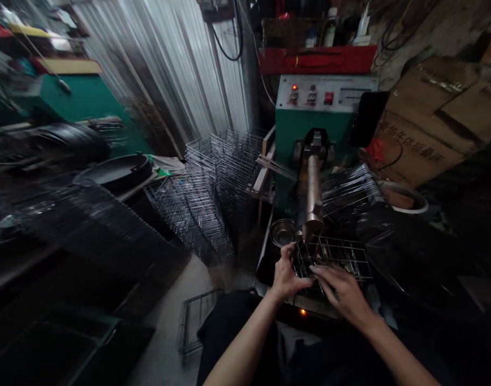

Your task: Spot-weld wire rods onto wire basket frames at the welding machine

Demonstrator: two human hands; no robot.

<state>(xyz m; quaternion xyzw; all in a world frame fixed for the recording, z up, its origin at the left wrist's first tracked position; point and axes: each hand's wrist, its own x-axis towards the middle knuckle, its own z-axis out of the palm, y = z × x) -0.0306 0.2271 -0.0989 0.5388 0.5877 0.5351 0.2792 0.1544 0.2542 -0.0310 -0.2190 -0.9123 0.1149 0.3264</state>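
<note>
Under the metal arm (314,198) of a green machine (284,139) lies a wire grid piece (352,254). My left hand (288,276) is at the grid's left edge, thumb and fingers curved round that edge, close below the arm's tip. Over the near part of the grid lies my right hand (340,289), its fingers stretched toward the left hand's thumb. The grid's near edge is partly hidden by both hands.
Stacked wire grids (213,187) stand left of the machine. Thin wires (346,187) lie to its right, beside a round bowl (416,199) and cardboard boxes (422,128). A wire frame (184,327) rests on the floor. A round metal dish (283,232) sits near the left hand.
</note>
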